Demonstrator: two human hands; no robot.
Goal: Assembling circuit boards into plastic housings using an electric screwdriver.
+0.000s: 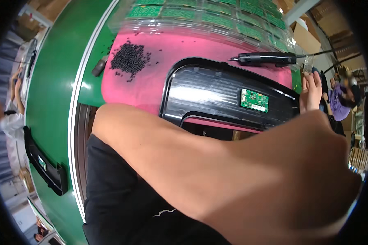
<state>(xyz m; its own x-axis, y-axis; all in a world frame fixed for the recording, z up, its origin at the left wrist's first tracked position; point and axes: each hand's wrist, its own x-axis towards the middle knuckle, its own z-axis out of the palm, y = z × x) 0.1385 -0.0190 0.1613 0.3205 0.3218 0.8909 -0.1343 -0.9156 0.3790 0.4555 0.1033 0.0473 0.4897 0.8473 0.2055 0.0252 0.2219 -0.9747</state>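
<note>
Head view: right hand point(311, 90), fingers loosely extended, seemingly empty, beside shell point(221, 92), which lies hollow-up, presumably exposing board point(254, 100); left hand point(335, 151) blurred, grip indeterminable.

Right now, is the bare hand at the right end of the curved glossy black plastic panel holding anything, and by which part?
Cannot be told: the bare hand shows no clear grip on anything, and the large bare forearm hides its base.
</note>
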